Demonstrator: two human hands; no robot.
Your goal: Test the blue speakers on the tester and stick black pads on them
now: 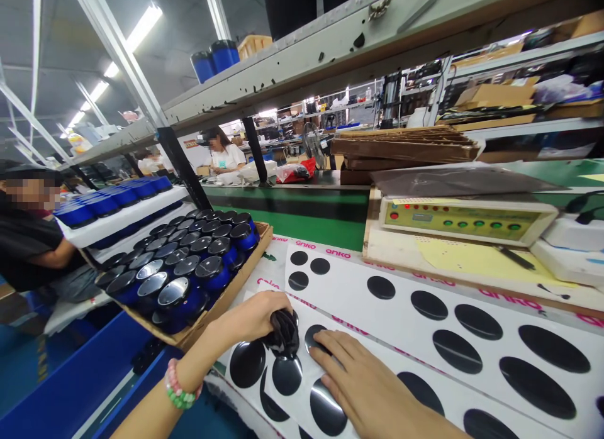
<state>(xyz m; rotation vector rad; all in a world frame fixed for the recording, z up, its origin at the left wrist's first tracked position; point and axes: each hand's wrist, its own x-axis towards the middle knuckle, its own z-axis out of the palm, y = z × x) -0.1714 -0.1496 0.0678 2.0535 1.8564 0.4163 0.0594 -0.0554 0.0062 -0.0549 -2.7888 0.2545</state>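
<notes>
My left hand (258,314), with a beaded bracelet (178,385) at its wrist, is closed around a crumpled black cloth (284,332). The cloth is held low over a white sheet (352,288) of round black stickers. Just below the cloth is one glossy sticker (287,375), with another sticker (247,363) to its left. My right hand (365,379) lies flat on the sheets with its fingers stretched out. Its fingertips touch a black sticker (313,338), and a larger sticker (326,409) is partly hidden under the hand.
A cardboard tray (231,294) of blue, black-topped jars stands left of the sheets. Behind are a control box (465,222) with lit buttons and a green belt (311,219). A shelf beam (292,68) crosses overhead. A co-worker (33,244) sits at the far left.
</notes>
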